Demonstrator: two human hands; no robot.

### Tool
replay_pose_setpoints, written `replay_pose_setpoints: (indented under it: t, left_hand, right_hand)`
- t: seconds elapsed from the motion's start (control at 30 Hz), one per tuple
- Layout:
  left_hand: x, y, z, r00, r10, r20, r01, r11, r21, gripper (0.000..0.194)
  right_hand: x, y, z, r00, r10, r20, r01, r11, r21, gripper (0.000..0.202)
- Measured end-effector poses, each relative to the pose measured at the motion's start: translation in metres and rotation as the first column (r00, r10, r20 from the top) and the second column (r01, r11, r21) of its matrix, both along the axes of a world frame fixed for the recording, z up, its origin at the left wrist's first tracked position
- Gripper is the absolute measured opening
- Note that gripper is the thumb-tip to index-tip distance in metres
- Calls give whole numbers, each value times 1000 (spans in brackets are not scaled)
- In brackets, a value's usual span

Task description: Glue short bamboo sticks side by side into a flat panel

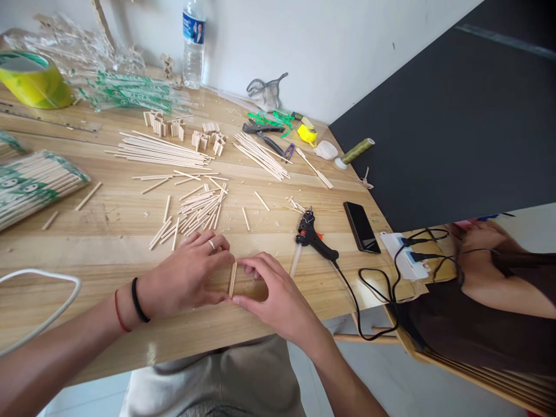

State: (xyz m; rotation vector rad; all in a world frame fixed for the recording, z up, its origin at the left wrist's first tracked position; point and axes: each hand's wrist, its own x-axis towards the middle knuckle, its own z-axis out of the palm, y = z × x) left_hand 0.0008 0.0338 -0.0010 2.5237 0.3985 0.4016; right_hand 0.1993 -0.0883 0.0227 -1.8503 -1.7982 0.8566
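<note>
Short sticks [233,280] between the fingers of both hands [185,275].

Wooden table [182,341]: surface bearing loose sticks [200,211] (some bundled upright), a black glue gun [313,236], a phone [362,227] and a water bottle [193,46].

table [191,331]: smooth wood, faint sheen | sticks [232,280]: pale matt wood | phone [361,227]: glossy black | bottle [192,58]: clear plastic
</note>
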Motion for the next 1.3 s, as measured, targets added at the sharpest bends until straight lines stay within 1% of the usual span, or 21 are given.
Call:
replay_pose_setpoints:
  t: [0.23, 0.43, 0.67, 0.87, 1.3]
  left_hand:
    - [0, -1, -1, 1000, -21, -15, 21, 1000, -3, 43]
    - [1, -2, 6, 998, -14, -63, 13, 1000, -11, 42]
    - [5, -6, 10, 993, 20, -120, -14, 999, 50, 40]
    - [5, -6, 11, 992, 17, -126, -9, 998, 67, 40]
    - [3, -9, 14, 992, 16, -126, -7, 997, 74, 42]
  right_hand:
    - [0, 0, 1, 1000, 8, 10, -8, 1000, 10, 51]
    - [-1, 0, 2, 1000, 23, 18, -23, 1000, 12, 52]
    - [0, 0, 3, 998, 50, 28, -51, 998, 34, 53]
    - [2, 0, 2, 997, 74, 34, -75, 996, 56, 54]
    - [5, -4, -1, 997, 81, -14, -80, 993, 83, 53]
